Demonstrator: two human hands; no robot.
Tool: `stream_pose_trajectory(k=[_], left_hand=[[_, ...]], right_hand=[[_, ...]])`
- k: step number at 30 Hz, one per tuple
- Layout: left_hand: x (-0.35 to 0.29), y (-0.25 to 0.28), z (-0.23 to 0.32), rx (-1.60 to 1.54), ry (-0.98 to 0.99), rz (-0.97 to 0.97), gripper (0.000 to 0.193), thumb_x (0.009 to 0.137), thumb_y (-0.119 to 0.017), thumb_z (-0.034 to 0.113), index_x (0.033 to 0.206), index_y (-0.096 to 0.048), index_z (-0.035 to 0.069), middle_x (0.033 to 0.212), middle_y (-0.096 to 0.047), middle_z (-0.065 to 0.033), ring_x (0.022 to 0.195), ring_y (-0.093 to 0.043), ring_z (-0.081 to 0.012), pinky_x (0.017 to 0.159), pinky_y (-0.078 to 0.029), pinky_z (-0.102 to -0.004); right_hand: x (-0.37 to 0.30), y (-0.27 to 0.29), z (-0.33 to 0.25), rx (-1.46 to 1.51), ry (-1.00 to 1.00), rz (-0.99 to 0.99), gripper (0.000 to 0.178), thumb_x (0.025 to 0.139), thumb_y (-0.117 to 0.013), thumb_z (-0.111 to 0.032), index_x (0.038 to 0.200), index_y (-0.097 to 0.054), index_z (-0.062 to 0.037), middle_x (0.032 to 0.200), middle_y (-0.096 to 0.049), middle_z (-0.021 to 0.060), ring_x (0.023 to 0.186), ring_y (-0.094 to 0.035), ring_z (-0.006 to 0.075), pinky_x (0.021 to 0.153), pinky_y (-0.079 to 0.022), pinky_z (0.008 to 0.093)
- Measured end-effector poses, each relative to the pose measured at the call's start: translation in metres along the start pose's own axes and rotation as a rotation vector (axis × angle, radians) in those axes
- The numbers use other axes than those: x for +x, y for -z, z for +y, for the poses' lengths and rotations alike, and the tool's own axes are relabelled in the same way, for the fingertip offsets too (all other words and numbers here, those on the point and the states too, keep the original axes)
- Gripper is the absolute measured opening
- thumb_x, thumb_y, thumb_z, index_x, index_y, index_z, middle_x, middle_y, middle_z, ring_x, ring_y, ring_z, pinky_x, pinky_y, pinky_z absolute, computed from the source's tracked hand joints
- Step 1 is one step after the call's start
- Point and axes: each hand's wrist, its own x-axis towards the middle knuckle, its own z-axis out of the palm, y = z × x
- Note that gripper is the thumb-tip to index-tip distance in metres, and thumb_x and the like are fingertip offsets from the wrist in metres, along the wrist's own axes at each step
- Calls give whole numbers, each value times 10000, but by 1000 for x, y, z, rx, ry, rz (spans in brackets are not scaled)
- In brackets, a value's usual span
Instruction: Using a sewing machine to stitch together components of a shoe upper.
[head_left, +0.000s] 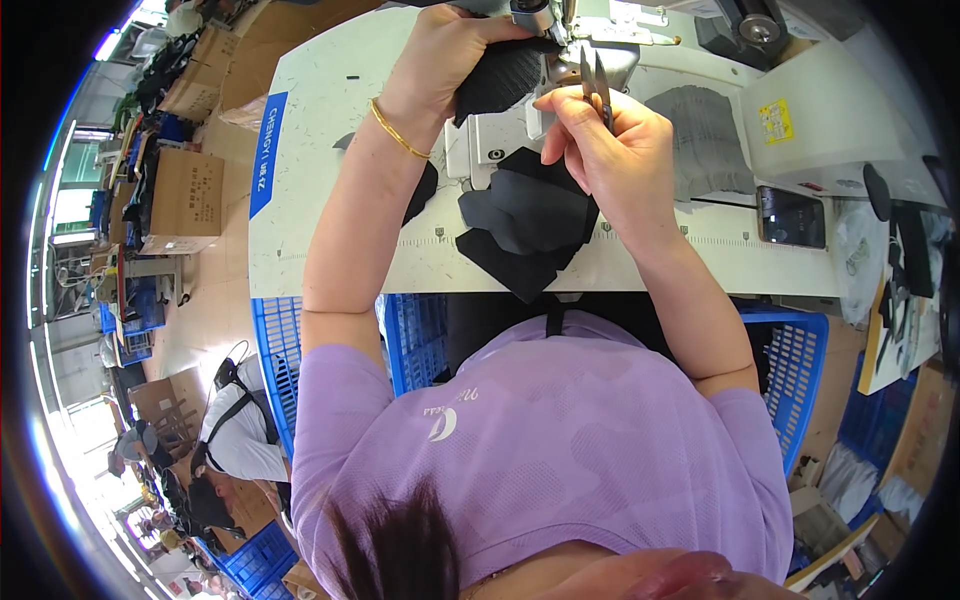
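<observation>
My left hand [450, 58] is closed on a black ribbed fabric piece [503, 78], keeping it flat beside the needle area of a sewing machine [568, 22]. Part of the left fingers is hidden behind the machine head. In my right hand [625, 145] is a pair of dark thread snips [597, 85], blades pointing up toward the machine's presser foot area. Just below that hand lies a loose pile of black cut fabric pieces [527, 215], hanging slightly over the table's front edge. Another black piece [422, 193] pokes out beside my left forearm.
To the right on the white sewing table [340, 260] lie a stack of grey fabric pieces [705, 140] and a dark phone [792, 217]. Blue plastic baskets [795, 370] stand under the front edge. Cardboard boxes [183, 200] and another person [240, 430] are at the left.
</observation>
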Motion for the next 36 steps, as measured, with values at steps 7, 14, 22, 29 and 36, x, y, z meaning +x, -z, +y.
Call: stream_pose_trajectory(k=[7, 14, 22, 29, 36], left_hand=[[-1, -6, 3, 10, -13, 71, 184, 810, -662, -18, 990, -698, -12, 907, -696, -30, 774, -636, -105, 716, -510, -235], [-3, -5, 1, 72, -73, 63, 202, 807, -666, -13, 1007, -697, -7, 928, -698, -30, 807, -634, -108, 743, -511, -241], [1, -11, 4, -4, -127, 65, 184, 835, -639, 11, 1010, -695, -5, 927, -695, -30, 811, -636, -113, 743, -511, -238], [-10, -13, 10, 12, 111, 249, 156, 848, -647, 15, 992, -701, -11, 884, -703, -62, 753, -647, -126, 694, -522, -239], [-83, -14, -33, 144, -362, 442, 138, 835, -725, 17, 941, -693, -66, 885, -696, -54, 782, -621, -103, 723, -503, -249]], right_hand=[[-3, 1, 4, -10, -3, -39, 191, 940, -549, -115, 891, -689, 7, 606, -628, 38, 473, -453, 17, 438, -337, 196], [-6, 8, 6, 11, -30, -88, 206, 993, -520, -159, 954, -655, -8, 662, -624, 35, 485, -484, 38, 434, -359, 197], [-9, 16, 3, -106, -76, -85, 268, 994, -516, -243, 977, -653, -14, 684, -632, 28, 522, -491, 49, 473, -363, 219], [-13, 30, -5, -253, -56, -102, 284, 959, -546, -271, 965, -669, -15, 668, -615, 40, 574, -506, 79, 529, -392, 276], [-30, 30, -2, -1028, 518, 53, 256, 825, -721, -299, 912, -663, -65, 749, -585, 37, 627, -620, 209, 535, -474, 317]])
